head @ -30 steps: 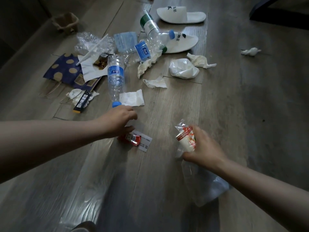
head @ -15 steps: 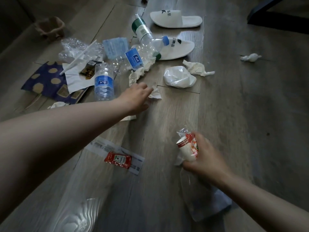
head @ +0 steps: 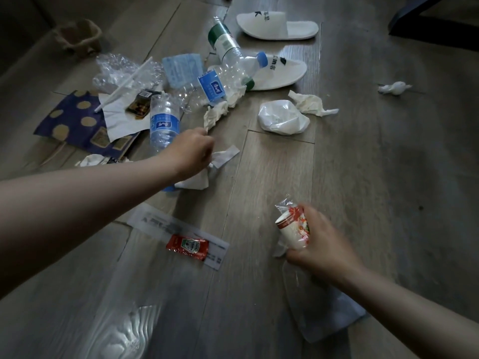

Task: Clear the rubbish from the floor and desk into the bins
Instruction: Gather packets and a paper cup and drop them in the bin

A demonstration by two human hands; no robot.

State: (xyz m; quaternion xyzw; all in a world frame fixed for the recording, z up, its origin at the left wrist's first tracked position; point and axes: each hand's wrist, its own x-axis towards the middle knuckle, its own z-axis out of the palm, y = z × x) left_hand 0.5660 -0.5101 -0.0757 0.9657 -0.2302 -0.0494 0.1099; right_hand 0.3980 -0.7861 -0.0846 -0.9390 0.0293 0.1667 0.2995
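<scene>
L grip [head: 190,151]: fingers curled tight, pinching a white tissue scrap [head: 226,156]. The scrap sticks out to the right of the knuckles, over the floor [head: 272,177]. Can't tell if its far end touches the boards.

Under the L wrist: a second tissue [head: 195,182], flat on the floor, partly hidden by the hand.

Just left of L grip: a water bottle w/ blue label [head: 164,123], lying down, lower end behind the forearm.

R grip [head: 321,244]: closed round a paper cup [head: 293,229] w/ red print, cup tilted, mouth toward upper left. Clear wrapper [head: 283,204] pokes out above the cup. A clear plastic bag [head: 318,314] hangs below the same hand & reaches the floor.

Btwn the two arms: a ketchup sachet [head: 187,246] lying on a white paper slip [head: 155,221], apart from both grips, nearer the L forearm.

Beyond L grip:
- twisted tissue [head: 216,114], near the fingertips
- crushed clear bottles [head: 225,79]
- blue face mask [head: 182,69]
- navy bag w/ gold dots [head: 75,120], white straw [head: 124,84] lying across the stuff beside it

Beyond R grip:
- crumpled white bag [head: 283,120], w/ a tissue wad [head: 311,103] touching its far side
- two white slippers [head: 277,24]
- lone tissue ball [head: 394,88] far right, well apart from everything else
</scene>
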